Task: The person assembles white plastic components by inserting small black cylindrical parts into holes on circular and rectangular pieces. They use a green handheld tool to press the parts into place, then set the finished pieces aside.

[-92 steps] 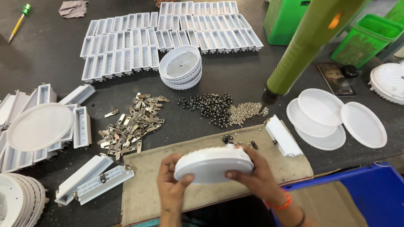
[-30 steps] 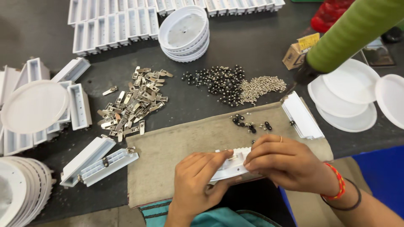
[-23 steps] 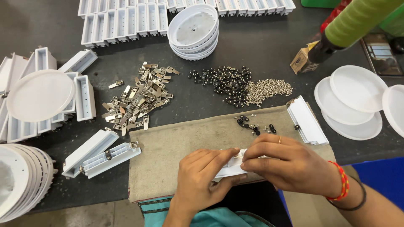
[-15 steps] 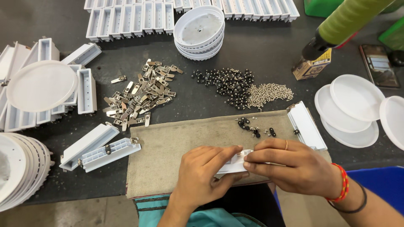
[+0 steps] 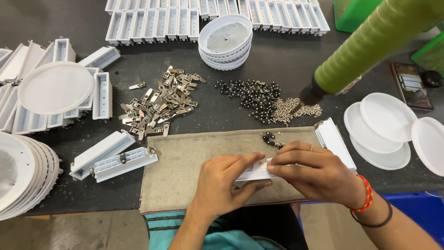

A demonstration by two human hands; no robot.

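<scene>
My left hand (image 5: pixel 226 185) and my right hand (image 5: pixel 312 173) both grip a narrow white plastic housing (image 5: pixel 253 171) over the beige cloth mat (image 5: pixel 185 171) at the table's front edge. Most of the housing is hidden by my fingers. A few black screws (image 5: pixel 270 139) lie on the mat just beyond my right hand. Farther back lie a pile of black screws (image 5: pixel 252 95), a heap of small silver screws (image 5: pixel 296 107) and a heap of metal spring clips (image 5: pixel 162 104).
A green hanging screwdriver tool (image 5: pixel 370 41) reaches down over the right. White round covers (image 5: pixel 386 127) lie right, a stack of round bases (image 5: pixel 225 40) at the back, more round parts (image 5: pixel 23 171) left. White housings (image 5: pixel 111 155) lie left of the mat, one (image 5: pixel 335 143) right.
About three seconds ago I held a round white lamp body; now both hands hold a narrow white housing. Over the last second the hands stayed put while the view shifted.
</scene>
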